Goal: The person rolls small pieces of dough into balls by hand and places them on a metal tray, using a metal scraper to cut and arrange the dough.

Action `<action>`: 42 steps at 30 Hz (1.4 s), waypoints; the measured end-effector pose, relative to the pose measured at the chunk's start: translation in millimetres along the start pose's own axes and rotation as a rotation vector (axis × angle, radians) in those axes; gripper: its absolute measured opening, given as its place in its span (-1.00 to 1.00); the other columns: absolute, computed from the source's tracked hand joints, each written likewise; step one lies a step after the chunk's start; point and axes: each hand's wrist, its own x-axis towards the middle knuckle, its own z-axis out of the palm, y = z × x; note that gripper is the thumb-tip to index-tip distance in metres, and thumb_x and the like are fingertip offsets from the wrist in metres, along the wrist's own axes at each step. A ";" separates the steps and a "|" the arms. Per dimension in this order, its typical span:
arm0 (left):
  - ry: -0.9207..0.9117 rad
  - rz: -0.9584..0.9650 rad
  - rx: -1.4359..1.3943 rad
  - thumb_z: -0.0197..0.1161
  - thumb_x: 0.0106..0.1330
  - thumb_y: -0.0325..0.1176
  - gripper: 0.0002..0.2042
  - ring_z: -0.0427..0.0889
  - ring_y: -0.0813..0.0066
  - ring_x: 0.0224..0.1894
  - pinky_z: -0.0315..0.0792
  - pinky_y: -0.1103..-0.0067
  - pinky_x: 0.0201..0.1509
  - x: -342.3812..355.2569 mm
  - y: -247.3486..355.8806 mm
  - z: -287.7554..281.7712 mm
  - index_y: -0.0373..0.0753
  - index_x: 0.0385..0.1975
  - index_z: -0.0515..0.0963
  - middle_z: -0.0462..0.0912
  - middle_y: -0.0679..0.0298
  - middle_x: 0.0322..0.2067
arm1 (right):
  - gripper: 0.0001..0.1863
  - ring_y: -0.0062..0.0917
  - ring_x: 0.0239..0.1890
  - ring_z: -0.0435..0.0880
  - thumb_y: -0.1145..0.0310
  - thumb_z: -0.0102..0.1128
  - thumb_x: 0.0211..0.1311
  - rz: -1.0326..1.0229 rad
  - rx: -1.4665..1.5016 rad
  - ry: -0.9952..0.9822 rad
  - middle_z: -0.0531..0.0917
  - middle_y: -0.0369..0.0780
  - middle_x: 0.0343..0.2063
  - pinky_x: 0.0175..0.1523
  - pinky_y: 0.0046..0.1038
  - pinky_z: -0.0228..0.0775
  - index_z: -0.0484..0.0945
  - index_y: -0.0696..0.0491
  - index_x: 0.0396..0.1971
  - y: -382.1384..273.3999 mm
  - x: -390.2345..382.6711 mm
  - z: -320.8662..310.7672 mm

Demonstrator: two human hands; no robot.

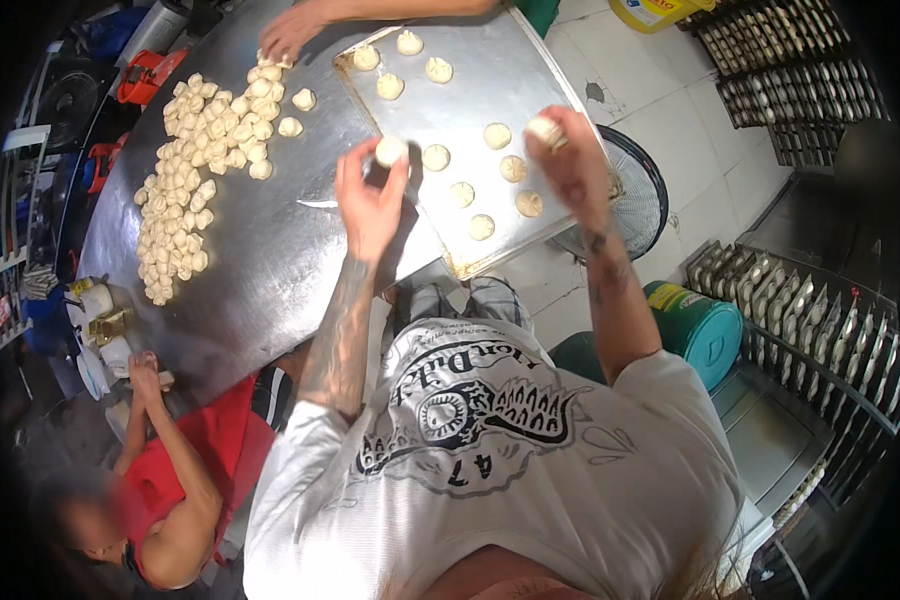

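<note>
My left hand (368,200) pinches a pale dough ball (391,151) between thumb and fingers, just off the left edge of a metal baking tray (460,100). Over the tray's right side, my right hand (576,165) is closed on another dough ball (546,130); motion blurs its fingers a little. Several round dough pieces with pleated tops, among them one dough piece (497,136), rest spaced out on the tray. To the left, a large heap of dough balls (185,190) lies on the steel table (270,255).
Another person's hand (288,38) touches the heap's far end. At lower left, a person in a red apron (215,440) has both hands together at the table's edge. A fan (630,200), a green bucket (705,340) and racks of filled trays (800,310) stand to the right.
</note>
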 end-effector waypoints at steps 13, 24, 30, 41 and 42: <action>-0.038 -0.528 -0.898 0.20 0.66 -0.25 -0.67 0.55 0.57 -0.10 0.53 0.53 0.10 -66.2 -41.5 -15.5 -0.30 0.25 0.55 0.67 0.29 0.07 | -0.58 -0.28 0.12 0.65 0.31 0.18 0.61 0.093 0.414 -0.279 0.61 0.00 0.20 0.14 -0.27 0.57 0.53 0.22 0.30 -96.7 -81.4 60.2; 0.365 -0.553 -0.486 0.13 0.66 0.09 -0.49 0.55 0.33 0.32 0.54 0.32 0.23 -62.9 -190.0 -239.7 -0.17 0.36 0.48 0.59 0.18 0.22 | -0.66 -0.01 0.00 0.74 0.35 0.27 0.48 -0.361 0.184 -0.523 0.71 -0.06 0.03 0.10 -0.16 0.62 0.66 0.09 0.18 -254.5 -69.0 376.0; 0.282 -0.281 0.709 0.31 0.47 -0.23 -0.67 0.52 0.14 0.10 0.31 0.22 0.26 41.9 -283.3 -248.3 -0.20 0.14 0.64 0.62 0.17 0.09 | -0.76 -0.11 0.06 0.73 0.32 0.25 0.36 -0.796 -0.467 -0.657 0.77 -0.13 -0.05 0.24 -0.14 0.54 0.82 -0.01 -0.10 -324.6 32.6 499.2; 0.043 -0.439 -0.047 0.40 0.40 -0.22 -0.54 0.65 -0.01 0.13 0.52 0.18 0.20 -140.8 -261.3 -278.6 -0.21 0.21 0.47 0.65 0.05 0.07 | -0.63 -0.34 -0.14 0.56 0.23 0.38 0.46 -0.112 0.526 -0.678 0.56 -0.15 -0.22 0.07 -0.27 0.46 0.53 0.21 0.00 -218.9 -69.5 371.0; 0.063 -0.454 -0.103 0.40 0.40 -0.16 -0.53 0.65 0.01 0.10 0.50 0.18 0.20 -163.1 -257.4 -280.5 -0.20 0.21 0.48 0.65 0.07 0.04 | -0.60 -0.27 -0.07 0.61 0.20 0.42 0.43 -0.198 0.231 -0.525 0.61 -0.08 -0.14 0.13 -0.20 0.48 0.55 0.20 0.00 -167.0 -104.1 354.3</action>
